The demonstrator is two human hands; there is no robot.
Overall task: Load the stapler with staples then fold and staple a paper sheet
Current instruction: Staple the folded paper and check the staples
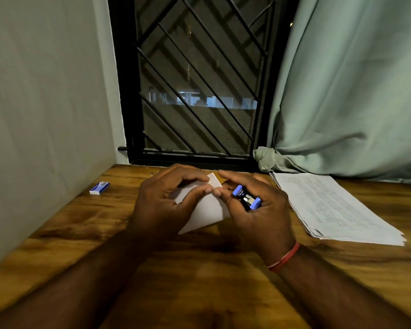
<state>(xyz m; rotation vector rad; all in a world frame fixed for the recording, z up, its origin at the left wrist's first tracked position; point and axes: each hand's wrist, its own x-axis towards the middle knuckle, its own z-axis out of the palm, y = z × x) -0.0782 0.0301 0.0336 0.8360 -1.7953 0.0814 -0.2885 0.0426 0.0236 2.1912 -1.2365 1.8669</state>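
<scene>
- wooden surface [199, 281], streaked with dark grain
- black window grille [199, 79] of diagonal bars behind it
- pale green curtain [354, 91] at right, knotted low
- stack of printed papers [337, 210] near the curtain
- plain wall [45, 103] at left

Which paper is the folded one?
The blank white sheet, pinched between left hand and right hand; the printed stack at right lies flat.

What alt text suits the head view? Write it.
A left hand and right hand pinch a folded paper at a table; the right also grips a blue stapler. A blue box lies left, a paper stack right, below a barred window and curtain.
</scene>
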